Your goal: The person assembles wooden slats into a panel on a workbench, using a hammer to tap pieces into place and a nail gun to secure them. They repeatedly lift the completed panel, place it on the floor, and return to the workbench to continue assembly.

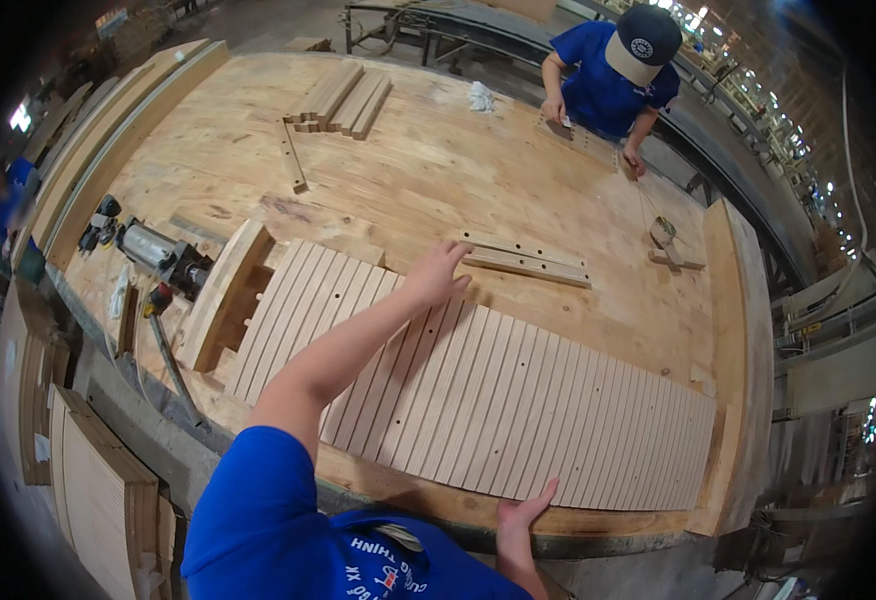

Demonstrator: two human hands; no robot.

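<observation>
Now left hand (440,274) and right hand (526,510), fingers apart, flank slatted panel (488,385) by counter's (408,190) near edge; lopsided pressure could skew it.

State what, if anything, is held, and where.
Nothing clearly gripped: left hand open by the far edge of the slatted panel, right hand at its near edge.

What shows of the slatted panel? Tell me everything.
The panel is long, pale and wood-like: narrow strips side by side, thin dark lines between, with scattered dark spots, perhaps holes. It lies flat on the table, its right end close to a rail. The left arm crosses above it; the left hand is at its far edge, contact unclear. The right hand appears to touch its near edge.
</observation>
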